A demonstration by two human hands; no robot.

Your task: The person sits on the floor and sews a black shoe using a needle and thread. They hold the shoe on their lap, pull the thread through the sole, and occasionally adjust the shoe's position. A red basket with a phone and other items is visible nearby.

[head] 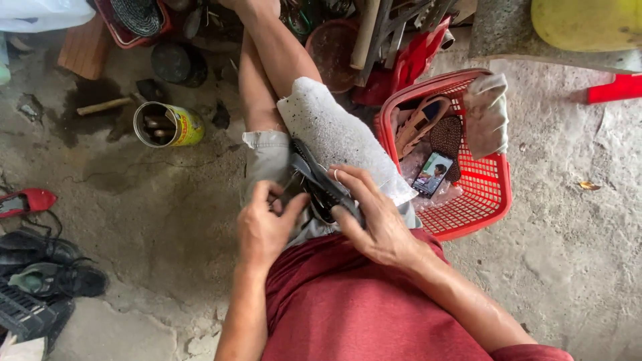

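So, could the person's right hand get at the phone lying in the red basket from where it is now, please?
Probably yes: the phone lies uncovered in the open red basket, just beyond the right hand. That hand rests on the black sandal on the lap and would have to let go.

A dark, near-black sandal [321, 187] sits between the left hand [264, 227] and right hand [374, 217]. Under it lies a white cloth [338, 134] peppered with black specks, over pale grey-beige shorts [266, 157]. The shirt [354, 301] is plain dull red. The basket [485, 194] is bright red with a grid lattice; a brown dotted sole [447, 137] and an off-white rag [487, 113] lie in it. The tin can [170, 125] is yellow outside. A red shoe [27, 200] and black shoes [47, 267] lie at the grey, stained concrete floor's [568, 234] left edge.
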